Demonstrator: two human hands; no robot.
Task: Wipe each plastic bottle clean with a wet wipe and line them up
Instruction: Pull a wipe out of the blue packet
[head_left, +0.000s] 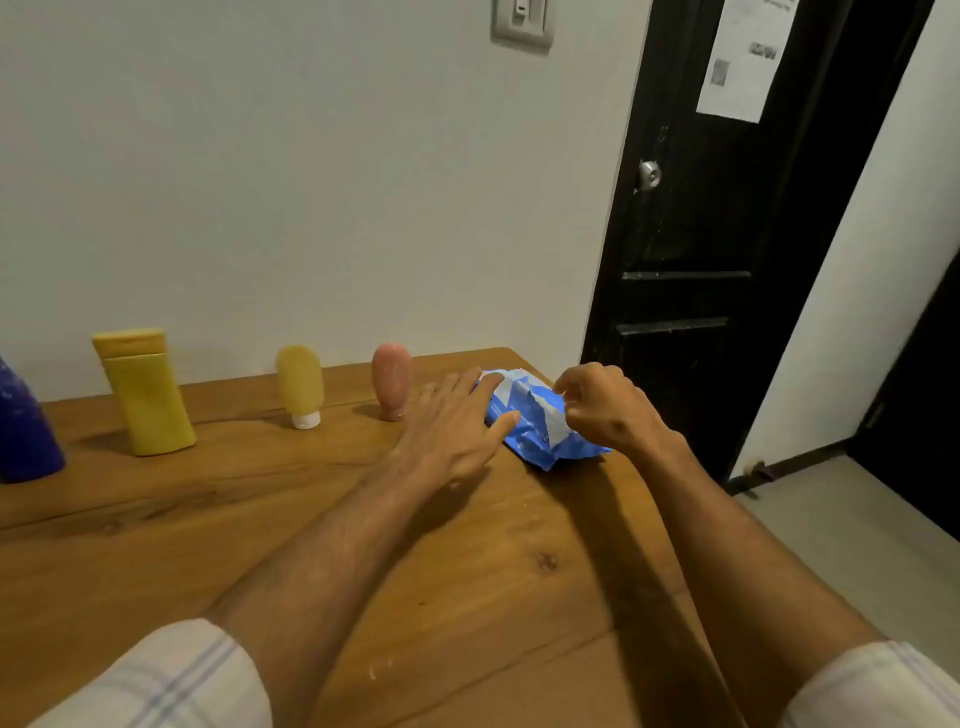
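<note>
A blue pack of wet wipes (535, 434) lies near the table's far right corner. My left hand (457, 421) rests flat on its left end with straight fingers. My right hand (602, 405) hovers over the pack's right side, its fingers curled in a pinch at the white flap; whether it grips the flap is unclear. Along the wall stand a dark blue bottle (23, 421), a tall yellow bottle (145, 392), a small yellow tube (300, 387) on its white cap, and a pink tube (390, 387).
The wooden table (260, 519) ends at its right edge beside the pack, with grey floor (857, 519) beyond. A black door (701, 234) stands behind the table's corner. A light switch (522, 23) is on the wall.
</note>
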